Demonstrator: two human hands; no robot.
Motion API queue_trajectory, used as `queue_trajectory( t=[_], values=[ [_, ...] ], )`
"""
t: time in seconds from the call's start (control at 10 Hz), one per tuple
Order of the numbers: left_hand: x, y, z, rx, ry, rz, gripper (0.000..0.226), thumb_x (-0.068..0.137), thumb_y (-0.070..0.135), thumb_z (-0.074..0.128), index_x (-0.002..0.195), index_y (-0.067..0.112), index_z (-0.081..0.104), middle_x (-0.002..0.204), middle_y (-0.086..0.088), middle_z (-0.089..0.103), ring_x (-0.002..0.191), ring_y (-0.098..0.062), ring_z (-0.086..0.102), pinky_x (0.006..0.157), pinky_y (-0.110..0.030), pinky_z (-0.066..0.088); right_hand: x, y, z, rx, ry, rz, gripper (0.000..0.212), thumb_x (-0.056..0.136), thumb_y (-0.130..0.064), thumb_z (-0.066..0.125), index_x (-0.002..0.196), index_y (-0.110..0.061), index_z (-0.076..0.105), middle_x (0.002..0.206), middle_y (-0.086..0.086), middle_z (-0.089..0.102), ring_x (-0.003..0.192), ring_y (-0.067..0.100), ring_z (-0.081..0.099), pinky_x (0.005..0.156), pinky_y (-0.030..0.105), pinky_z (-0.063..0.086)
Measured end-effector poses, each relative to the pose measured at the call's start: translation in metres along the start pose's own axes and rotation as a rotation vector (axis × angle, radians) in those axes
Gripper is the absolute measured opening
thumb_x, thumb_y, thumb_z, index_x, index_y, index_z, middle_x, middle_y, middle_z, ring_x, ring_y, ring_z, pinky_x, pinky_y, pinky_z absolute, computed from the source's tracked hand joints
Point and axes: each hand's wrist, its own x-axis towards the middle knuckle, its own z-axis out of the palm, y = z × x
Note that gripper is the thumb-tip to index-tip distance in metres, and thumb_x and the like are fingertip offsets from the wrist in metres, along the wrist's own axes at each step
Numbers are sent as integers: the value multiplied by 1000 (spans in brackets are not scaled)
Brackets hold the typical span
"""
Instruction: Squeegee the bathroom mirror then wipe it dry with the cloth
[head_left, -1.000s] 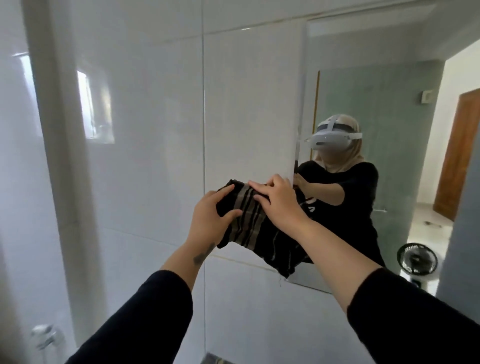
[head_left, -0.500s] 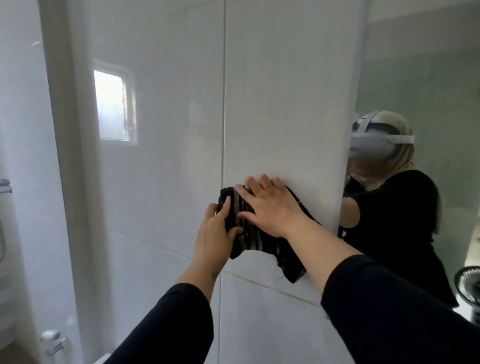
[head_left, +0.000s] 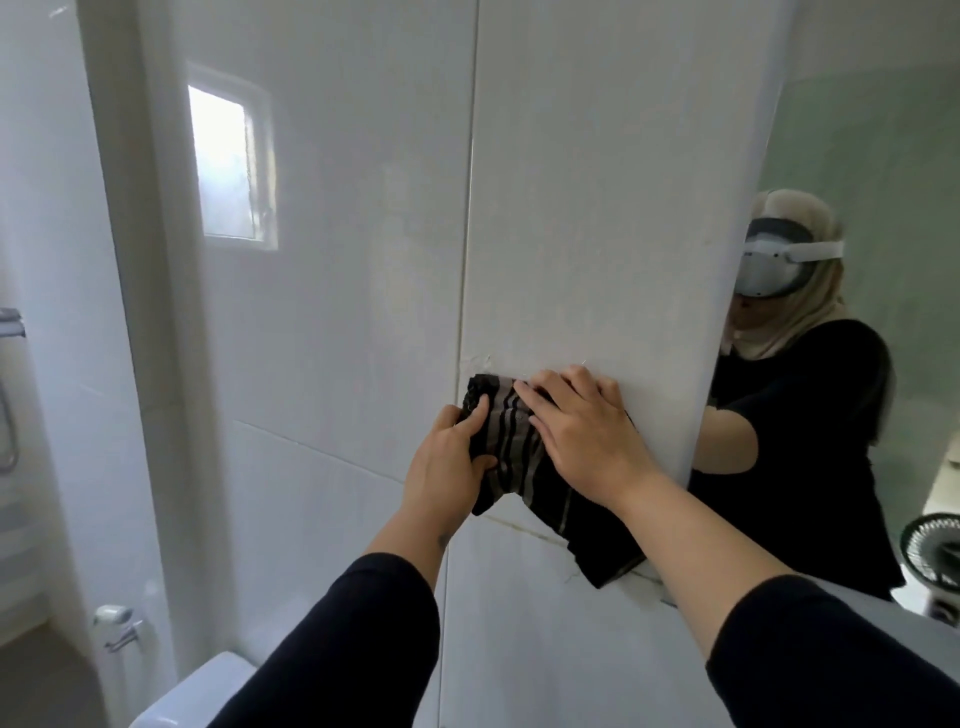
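A dark cloth with pale grey stripes (head_left: 511, 457) is held flat against the glossy white tiled wall (head_left: 597, 208), just left of the frameless bathroom mirror (head_left: 857, 156), whose left edge runs down beside the right wrist. The cloth's long axis is slanted, from its bunched upper end at the upper left down to a loose dark corner that hangs at the lower right, close to the mirror's bottom edge. Its stripes run roughly along that same slant. The left hand (head_left: 449, 467) is curled on the cloth's left side, with the thumb laid across the front of the fabric and the other fingers tucked behind it, so the edge is pinched. The right hand (head_left: 582, 431) is laid on the cloth's upper right part with the fingers straight and slightly spread, the fingertips reaching past the fabric onto the tile. Both forearms are covered by black sleeves pushed up from the wrists. In the mirror, a person in a black top and a white headset is reflected, and a dark round fan (head_left: 932, 553) is seen at its lower right corner.
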Motion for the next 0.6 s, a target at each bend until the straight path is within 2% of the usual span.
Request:
queue_trajectory(
  t=[0.1,0.2,0.3,0.4,0.5,0.6],
  values=[
    [-8,1,3,-18,-21,-32,65,89,15,58,146,29,30,108,8,43,100,-17,53,85,-26,45,-10,-9,2,67,17,120,43,80,-12,48,119,-18,64,111,-2,59,103,22,42,79,33,30],
    [-17,4,9,-42,-61,-77,63,91,23,56,146,36,26,107,7,46,98,-16,55,84,-35,50,-12,-22,-2,142,15,290,33,79,-10,63,110,-21,69,94,-1,62,90,25,52,69,35,40],
    [-29,7,18,-59,-116,-135,63,95,26,46,147,43,15,119,3,46,105,-19,53,85,-41,51,-15,-37,-8,169,-107,397,39,76,-10,73,114,-17,68,95,-2,69,87,25,60,70,35,45],
    [-38,9,18,-49,-148,-199,68,93,23,44,148,42,9,134,-1,33,118,-23,44,90,-42,48,-15,-44,-18,216,-271,448,51,90,-13,54,140,-19,45,126,-1,58,113,24,49,89,37,38],
    [-52,9,13,-7,-158,-230,76,91,23,47,148,39,0,151,1,4,133,-27,29,95,-43,46,-31,-50,-34,275,-333,486,64,93,-15,49,150,-22,22,142,-2,41,124,21,38,96,35,34],
    [-79,10,11,-5,-145,-294,82,93,26,48,147,40,-12,154,8,-22,142,-25,13,99,-41,41,-62,-66,-64,441,-374,549,66,95,-22,48,151,-29,15,153,-3,26,133,19,30,103,37,33]
  ],
)
